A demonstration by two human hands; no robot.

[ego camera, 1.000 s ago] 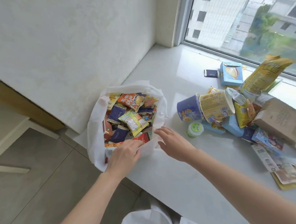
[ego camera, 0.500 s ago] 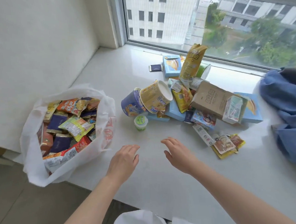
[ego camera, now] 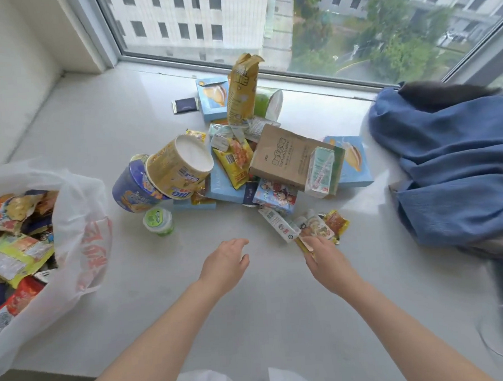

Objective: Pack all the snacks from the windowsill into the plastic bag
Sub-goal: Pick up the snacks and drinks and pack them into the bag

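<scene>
A white plastic bag [ego camera: 80, 228] full of snack packets [ego camera: 14, 255] sits open at the left edge of the windowsill [ego camera: 95, 125]. A heap of snacks lies in the middle: a yellow cup [ego camera: 179, 168], a blue cup [ego camera: 131, 190], a small green-lidded pot [ego camera: 158, 221], a brown paper box [ego camera: 289, 156], a tall yellow bag [ego camera: 240, 92] and light blue boxes [ego camera: 213, 97]. My right hand [ego camera: 323, 256] touches the flat small packets [ego camera: 319, 224] at the heap's near edge. My left hand [ego camera: 228, 264] hovers open over bare sill, holding nothing.
A blue garment [ego camera: 452, 162] is bunched on the right of the sill. A dark blue sachet [ego camera: 185, 105] lies alone near the window. The window glass runs along the back, the wall along the left. The sill's front edge is close to me.
Both hands have left the bag and moved right toward the heap. My right hand has reached the small packets. The view has swung from the bag to the pile.
</scene>
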